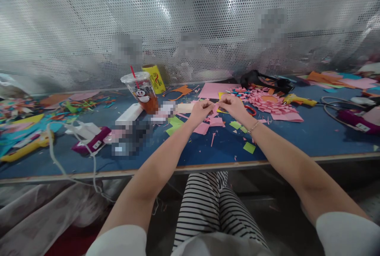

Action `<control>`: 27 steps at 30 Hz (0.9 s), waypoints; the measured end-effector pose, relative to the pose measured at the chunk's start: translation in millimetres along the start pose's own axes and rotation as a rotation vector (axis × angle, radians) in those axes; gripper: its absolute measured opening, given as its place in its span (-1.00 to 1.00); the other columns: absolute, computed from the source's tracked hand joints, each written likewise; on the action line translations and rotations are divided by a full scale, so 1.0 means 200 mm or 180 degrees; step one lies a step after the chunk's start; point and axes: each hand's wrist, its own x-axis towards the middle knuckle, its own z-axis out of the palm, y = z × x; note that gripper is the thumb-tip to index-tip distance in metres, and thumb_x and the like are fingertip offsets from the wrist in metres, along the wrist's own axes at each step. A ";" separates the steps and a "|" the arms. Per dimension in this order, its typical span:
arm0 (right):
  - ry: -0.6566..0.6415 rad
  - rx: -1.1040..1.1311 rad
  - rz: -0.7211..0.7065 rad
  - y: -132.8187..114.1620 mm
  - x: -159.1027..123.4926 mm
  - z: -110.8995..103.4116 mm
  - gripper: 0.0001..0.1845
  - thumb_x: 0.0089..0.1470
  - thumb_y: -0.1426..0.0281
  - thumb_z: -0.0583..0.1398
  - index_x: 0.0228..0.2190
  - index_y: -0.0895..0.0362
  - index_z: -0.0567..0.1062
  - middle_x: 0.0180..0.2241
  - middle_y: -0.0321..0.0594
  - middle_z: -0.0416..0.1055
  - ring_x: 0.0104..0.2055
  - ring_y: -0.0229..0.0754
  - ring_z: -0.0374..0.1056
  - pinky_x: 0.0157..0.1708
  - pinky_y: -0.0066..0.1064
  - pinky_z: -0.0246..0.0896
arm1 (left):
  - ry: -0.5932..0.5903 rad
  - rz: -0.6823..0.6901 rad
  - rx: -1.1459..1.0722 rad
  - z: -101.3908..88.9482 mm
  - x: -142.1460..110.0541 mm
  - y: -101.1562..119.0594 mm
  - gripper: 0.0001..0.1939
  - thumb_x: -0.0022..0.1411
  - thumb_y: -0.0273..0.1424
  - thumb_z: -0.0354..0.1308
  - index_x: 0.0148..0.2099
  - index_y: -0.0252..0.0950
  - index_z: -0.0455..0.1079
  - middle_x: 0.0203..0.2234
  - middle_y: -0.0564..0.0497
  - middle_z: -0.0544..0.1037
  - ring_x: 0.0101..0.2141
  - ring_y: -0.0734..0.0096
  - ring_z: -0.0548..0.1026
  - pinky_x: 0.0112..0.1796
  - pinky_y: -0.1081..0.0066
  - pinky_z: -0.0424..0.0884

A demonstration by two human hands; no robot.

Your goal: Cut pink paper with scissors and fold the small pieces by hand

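Hands up over bench [204, 155], both nr its middle, fingers of each pinched tog. L hand [202, 111] & R hand [233, 107] meet almost tip to tip w/ small pink paper bit [216, 109] btwn; fingers of both look clamped on it, tho exact grip too small to see. Bit is held up just above pink scraps [202, 128] lying on bench. Bracelet [253, 127] on R wrist.

Just right of R hand: red-handled scissors [251, 110], partly hidden. Beyond, also to right, pink paper flower [258, 103] w/ lots of layered strips, orange in its middle, & yellow glue gun [301, 100] right beside it. Black item [267, 81] behind flower, can't tell what. Pink sheet [216, 89] lies flat behind hands.

Green squares [249, 147] nr R forearm, more green paper [174, 126] by L forearm. Left of hands: clear cup [145, 94] w/ brown drink & red straw [133, 72], yellow roll [154, 79] upright just behind, orange paper [181, 90] nr roll, white box [130, 113] in front of cup. Further left: purple box [92, 140], white cable [51, 149] hanging over bench edge, 2nd yellow glue gun [28, 149], mixed colored paper [22, 127]. Perforated metal screen [190, 14] stands along back of bench.
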 end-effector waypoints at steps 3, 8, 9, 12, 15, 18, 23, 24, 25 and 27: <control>0.0056 0.0127 0.0202 0.04 0.00 0.00 -0.78 -0.09 0.25 0.20 -0.53 0.17 0.44 -0.59 -0.27 0.39 -0.54 -0.28 0.30 -0.48 -0.41 0.23 | -0.0093 -0.0130 -0.0317 0.02 -0.01 0.00 -0.79 -0.04 -0.30 0.21 -0.43 -0.36 0.33 -0.64 0.09 0.41 -0.58 0.59 0.37 -0.45 0.49 0.35; -0.0103 0.0657 0.0414 0.03 0.00 0.01 -0.79 -0.11 0.24 0.22 -0.51 0.16 0.43 -0.57 -0.28 0.40 -0.52 -0.30 0.32 -0.46 -0.42 0.28 | 0.0055 -0.0244 -0.0491 0.02 -0.01 -0.02 -0.80 -0.10 -0.36 0.24 -0.41 -0.37 0.34 -0.64 0.11 0.42 -0.57 0.59 0.37 -0.42 0.46 0.35; -0.0134 0.0782 0.0452 0.02 0.00 0.01 -0.79 -0.11 0.24 0.22 -0.48 0.15 0.44 -0.53 -0.28 0.41 -0.49 -0.30 0.34 -0.45 -0.43 0.29 | 0.0116 -0.0252 -0.0564 0.02 0.00 -0.03 -0.79 -0.11 -0.36 0.25 -0.40 -0.37 0.34 -0.64 0.12 0.42 -0.58 0.60 0.37 -0.42 0.46 0.36; -0.0189 0.0930 0.0567 -0.01 -0.01 0.02 -0.73 -0.16 0.27 0.25 -0.37 0.14 0.45 -0.41 -0.23 0.46 -0.38 -0.26 0.39 -0.41 -0.42 0.33 | 0.0409 -0.0306 -0.0964 0.01 0.02 -0.05 -0.74 -0.16 -0.38 0.28 -0.38 -0.35 0.33 -0.64 0.15 0.40 -0.55 0.59 0.40 -0.39 0.45 0.38; -0.0226 0.0841 0.0535 -0.03 -0.02 0.03 -0.72 -0.18 0.28 0.27 -0.36 0.14 0.46 -0.42 -0.22 0.46 -0.38 -0.25 0.39 -0.42 -0.41 0.34 | 0.0586 -0.0408 -0.1300 0.01 0.02 -0.06 -0.69 -0.19 -0.40 0.31 -0.36 -0.34 0.29 -0.65 0.17 0.38 -0.54 0.58 0.42 -0.37 0.44 0.40; -0.0251 0.0756 0.0426 -0.03 -0.02 0.03 -0.76 -0.13 0.26 0.24 -0.39 0.14 0.46 -0.47 -0.25 0.43 -0.43 -0.27 0.36 -0.44 -0.42 0.32 | 0.0494 -0.0461 -0.1341 0.02 0.02 -0.06 -0.69 -0.17 -0.41 0.30 -0.35 -0.34 0.27 -0.63 0.16 0.40 -0.54 0.58 0.42 -0.35 0.42 0.42; -0.0188 0.0522 0.0272 -0.03 -0.02 0.03 -0.79 -0.11 0.25 0.22 -0.46 0.15 0.40 -0.54 -0.31 0.36 -0.52 -0.32 0.28 -0.50 -0.44 0.24 | 0.0122 -0.0422 -0.1046 0.02 -0.01 -0.03 -0.73 -0.11 -0.38 0.28 -0.36 -0.36 0.30 -0.59 0.11 0.44 -0.54 0.58 0.44 -0.38 0.44 0.43; -0.0174 0.0440 0.0224 -0.03 -0.02 0.03 -0.79 -0.11 0.25 0.21 -0.48 0.15 0.39 -0.56 -0.32 0.34 -0.54 -0.32 0.26 -0.51 -0.44 0.22 | 0.0051 -0.0408 -0.1001 0.03 -0.01 -0.02 -0.74 -0.09 -0.35 0.27 -0.37 -0.36 0.30 -0.60 0.11 0.43 -0.55 0.59 0.43 -0.38 0.45 0.43; -0.0168 0.0346 0.0178 -0.04 -0.02 0.03 -0.80 -0.10 0.26 0.21 -0.50 0.15 0.38 -0.57 -0.33 0.32 -0.55 -0.33 0.24 -0.52 -0.44 0.19 | 0.0002 -0.0407 -0.0962 0.03 -0.02 -0.02 -0.75 -0.07 -0.32 0.26 -0.39 -0.36 0.30 -0.60 0.11 0.43 -0.55 0.60 0.43 -0.38 0.45 0.43; -0.0168 0.0151 0.0114 -0.05 -0.02 0.02 -0.80 -0.09 0.26 0.19 -0.53 0.14 0.36 -0.60 -0.34 0.28 -0.56 -0.33 0.21 -0.54 -0.44 0.15 | -0.0012 -0.0411 -0.0894 0.03 -0.02 -0.01 -0.73 -0.04 -0.26 0.24 -0.40 -0.35 0.30 -0.61 0.11 0.43 -0.56 0.61 0.42 -0.39 0.47 0.43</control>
